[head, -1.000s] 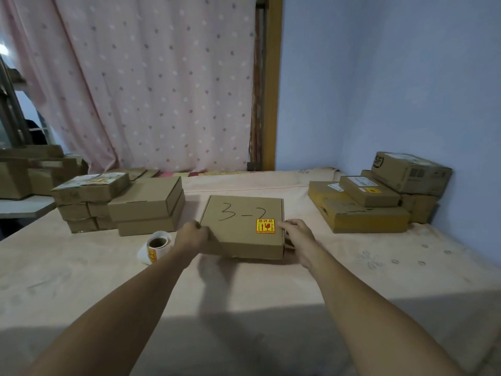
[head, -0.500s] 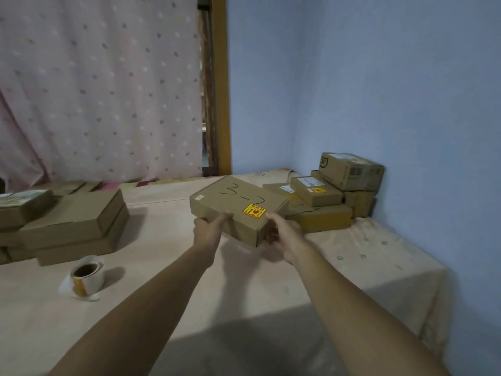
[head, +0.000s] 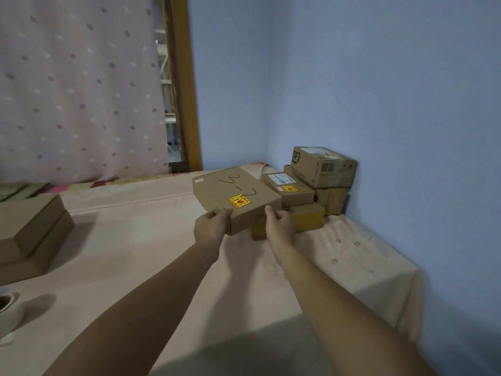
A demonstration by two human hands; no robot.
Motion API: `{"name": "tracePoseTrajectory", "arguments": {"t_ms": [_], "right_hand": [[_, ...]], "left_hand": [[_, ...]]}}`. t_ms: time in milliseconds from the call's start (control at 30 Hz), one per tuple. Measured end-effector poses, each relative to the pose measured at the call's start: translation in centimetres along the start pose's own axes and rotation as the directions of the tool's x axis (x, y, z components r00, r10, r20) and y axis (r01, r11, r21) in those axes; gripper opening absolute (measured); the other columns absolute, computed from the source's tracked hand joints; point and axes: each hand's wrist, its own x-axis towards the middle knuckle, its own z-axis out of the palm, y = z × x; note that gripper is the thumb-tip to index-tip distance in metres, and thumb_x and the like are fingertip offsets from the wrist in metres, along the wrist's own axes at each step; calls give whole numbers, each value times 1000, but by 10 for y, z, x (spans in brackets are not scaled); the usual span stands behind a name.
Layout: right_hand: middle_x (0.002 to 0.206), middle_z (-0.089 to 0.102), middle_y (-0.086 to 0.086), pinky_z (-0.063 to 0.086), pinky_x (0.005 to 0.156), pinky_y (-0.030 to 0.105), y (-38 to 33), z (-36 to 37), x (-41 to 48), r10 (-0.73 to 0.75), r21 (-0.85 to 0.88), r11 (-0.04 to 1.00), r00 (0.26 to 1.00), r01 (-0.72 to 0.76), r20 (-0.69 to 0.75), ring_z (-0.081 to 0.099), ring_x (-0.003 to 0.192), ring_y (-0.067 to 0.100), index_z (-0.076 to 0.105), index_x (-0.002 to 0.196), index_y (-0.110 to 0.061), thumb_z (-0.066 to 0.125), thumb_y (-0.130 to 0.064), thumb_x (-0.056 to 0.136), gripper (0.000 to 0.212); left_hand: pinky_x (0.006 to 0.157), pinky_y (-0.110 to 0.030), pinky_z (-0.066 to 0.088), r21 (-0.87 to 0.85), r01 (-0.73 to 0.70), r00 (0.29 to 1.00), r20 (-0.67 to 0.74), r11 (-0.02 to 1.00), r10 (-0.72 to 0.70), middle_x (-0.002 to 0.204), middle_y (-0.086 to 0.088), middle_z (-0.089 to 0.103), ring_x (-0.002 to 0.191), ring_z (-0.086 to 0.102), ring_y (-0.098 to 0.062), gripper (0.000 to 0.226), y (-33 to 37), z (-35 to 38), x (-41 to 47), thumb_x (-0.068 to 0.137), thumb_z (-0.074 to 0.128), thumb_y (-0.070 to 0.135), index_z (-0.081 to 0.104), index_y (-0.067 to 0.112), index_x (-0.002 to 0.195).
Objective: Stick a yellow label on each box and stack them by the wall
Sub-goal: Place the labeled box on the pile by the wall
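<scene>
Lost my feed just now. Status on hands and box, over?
Gripping box with left hand and right hand. Yellow label on. Box held up at the stack. Nothing in the way.

The left hand (head: 211,226) and right hand (head: 280,226) grip the box (head: 233,191) near the stack (head: 322,169).

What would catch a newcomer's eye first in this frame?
The flat brown cardboard box marked 3-2 sits mid-frame, gripped at its near edge by the left hand and right hand, with a yellow label on its top. Just behind it, a pile of brown cardboard boxes sits against the blue wall in the corner.
</scene>
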Motion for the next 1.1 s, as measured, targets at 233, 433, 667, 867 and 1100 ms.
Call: {"name": "tracePoseTrajectory", "arguments": {"t_ms": [233, 433, 667, 867, 1100], "right_hand": [[142, 45, 1, 42, 82, 31, -8, -25, 60, -222, -405, 897, 973, 178, -64, 51, 115, 20, 56, 126, -19, 54, -28, 102, 27], [158, 37, -2, 47, 101, 41, -8, -23, 105, -292, -669, 708, 956, 227, 15, 41, 140, 26, 46, 146, -25, 59, -38, 99, 50], [128, 60, 0, 48, 76, 34, -1, -18, 136, -402, -826, 495, 914, 271, 59, 60, 115, 26, 62, 119, -21, 66, -43, 95, 32], [114, 70, 7, 49, 73, 32, -8, -21, 135, -467, -815, 513, 885, 271, 1, 66, 106, 29, 69, 120, -21, 63, -44, 97, 33], [76, 67, 2, 37, 52, 23, -42, -39, 134, -449, -602, 754, 875, 263, -181, 54, 64, 12, 78, 92, -16, 56, -45, 100, 38]], "left_hand": [[81, -35, 54, 47, 26, 999, -34, 999, -24, 98, -6, 74, 95, 69, -25, 44, -5, 3, 38, 84, 68, 42, 68, 10, 115], [68, -25, 44, 37, -22, 1000, -16, 999, 23, 100, -7, 72, 98, 64, -18, 36, -7, 8, 58, 88, 63, 42, 70, 15, 111], [68, -25, 43, 27, -75, 997, -19, 997, 76, 98, -8, 71, 96, 64, -18, 32, -15, 8, 71, 93, 60, 39, 71, 14, 108], [68, -25, 43, 18, -83, 996, -34, 996, 83, 97, -7, 71, 96, 64, -18, 30, -17, 11, 72, 93, 59, 40, 71, 16, 106], [66, -21, 42, 59, -106, 993, -40, 993, 108, 95, 1, 67, 88, 60, -9, 27, -12, 31, 61, 96, 58, 37, 66, 15, 112]]}}
